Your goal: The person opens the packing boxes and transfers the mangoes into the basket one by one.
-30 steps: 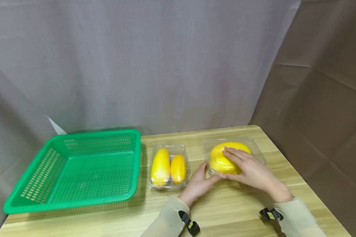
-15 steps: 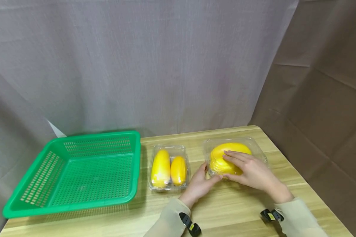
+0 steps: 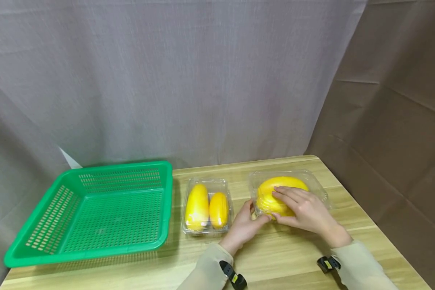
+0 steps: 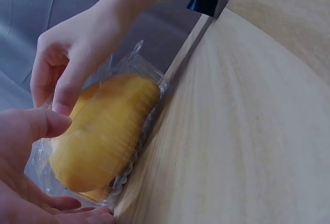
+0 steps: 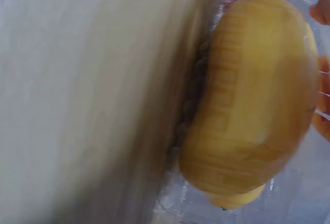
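A clear plastic clamshell box (image 3: 318, 188) lies on the right of the table, with large yellow fruit (image 3: 272, 189) inside. My left hand (image 3: 243, 226) grips its near left corner, fingers along the side and thumb at the front. Over the lid bends my right hand (image 3: 308, 210), fingers on top and thumb at the front edge, close to the left thumb. In the left wrist view the right hand's fingers (image 4: 67, 92) are curled over the lid. The right wrist view shows yellow fruit (image 5: 252, 90) through the plastic, a smaller yellow piece (image 5: 237, 198) partly hidden beneath it.
Left of my left hand stands a second clear box (image 3: 207, 230) holding two yellow fruits (image 3: 197, 207). A green perforated basket (image 3: 94, 254) with nothing in it occupies the table's left side. Grey and brown cloth (image 3: 217, 80) hangs behind and to the right.
Both hands stay on the right-hand box in nearly the same place. The right hand and wrist have shifted very slightly to the left.
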Demonstrator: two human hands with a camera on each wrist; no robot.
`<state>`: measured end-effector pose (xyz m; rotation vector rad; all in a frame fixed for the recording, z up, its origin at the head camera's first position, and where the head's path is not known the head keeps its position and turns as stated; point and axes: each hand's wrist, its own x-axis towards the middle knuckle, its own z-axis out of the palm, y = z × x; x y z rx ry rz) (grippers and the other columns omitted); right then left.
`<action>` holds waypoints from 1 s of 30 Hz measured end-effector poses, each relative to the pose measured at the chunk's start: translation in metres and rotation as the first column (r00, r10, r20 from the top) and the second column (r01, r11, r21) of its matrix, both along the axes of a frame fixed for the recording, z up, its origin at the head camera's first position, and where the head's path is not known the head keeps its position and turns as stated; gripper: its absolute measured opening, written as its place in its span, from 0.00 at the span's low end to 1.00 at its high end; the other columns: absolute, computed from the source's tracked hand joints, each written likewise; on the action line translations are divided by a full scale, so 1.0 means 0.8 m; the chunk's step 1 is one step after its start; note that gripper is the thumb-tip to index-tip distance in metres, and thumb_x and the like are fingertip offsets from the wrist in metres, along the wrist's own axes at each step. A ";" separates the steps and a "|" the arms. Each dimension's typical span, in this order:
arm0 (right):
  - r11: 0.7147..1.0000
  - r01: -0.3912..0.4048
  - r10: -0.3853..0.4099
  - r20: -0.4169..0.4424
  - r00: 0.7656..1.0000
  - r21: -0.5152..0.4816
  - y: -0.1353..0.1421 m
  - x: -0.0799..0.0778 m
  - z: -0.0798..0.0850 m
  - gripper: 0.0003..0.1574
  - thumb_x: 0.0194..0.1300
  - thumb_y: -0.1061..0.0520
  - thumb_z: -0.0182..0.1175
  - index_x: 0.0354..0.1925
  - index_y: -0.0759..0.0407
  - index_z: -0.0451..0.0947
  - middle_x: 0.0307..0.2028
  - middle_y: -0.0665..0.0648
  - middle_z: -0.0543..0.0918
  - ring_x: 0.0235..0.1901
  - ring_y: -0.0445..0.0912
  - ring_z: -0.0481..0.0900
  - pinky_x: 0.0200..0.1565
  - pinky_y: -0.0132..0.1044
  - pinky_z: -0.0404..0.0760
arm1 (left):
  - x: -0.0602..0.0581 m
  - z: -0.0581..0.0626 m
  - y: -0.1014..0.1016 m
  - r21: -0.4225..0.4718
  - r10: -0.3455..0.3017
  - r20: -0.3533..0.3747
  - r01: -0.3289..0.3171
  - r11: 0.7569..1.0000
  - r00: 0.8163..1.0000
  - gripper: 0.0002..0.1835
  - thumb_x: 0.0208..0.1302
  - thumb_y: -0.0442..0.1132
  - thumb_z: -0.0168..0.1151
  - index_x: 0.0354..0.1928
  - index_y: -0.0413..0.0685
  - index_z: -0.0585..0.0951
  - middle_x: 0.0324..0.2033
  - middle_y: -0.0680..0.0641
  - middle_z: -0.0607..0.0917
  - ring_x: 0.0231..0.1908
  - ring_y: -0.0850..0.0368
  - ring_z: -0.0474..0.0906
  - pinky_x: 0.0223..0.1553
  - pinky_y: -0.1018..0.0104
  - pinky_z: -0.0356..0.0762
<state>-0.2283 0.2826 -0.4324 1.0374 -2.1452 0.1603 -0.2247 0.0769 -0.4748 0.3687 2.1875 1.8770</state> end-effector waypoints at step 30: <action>0.997 -0.045 0.055 -0.159 0.986 0.064 -0.005 -0.012 -0.006 0.35 0.60 0.37 0.54 0.46 0.66 0.80 0.45 0.63 0.82 0.39 0.56 0.81 0.38 0.48 0.80 | -0.001 0.000 0.000 0.005 0.011 0.012 -0.011 1.000 1.000 0.44 0.51 0.51 0.67 0.66 0.41 0.61 0.63 0.42 0.66 0.61 0.49 0.63 0.60 0.55 0.62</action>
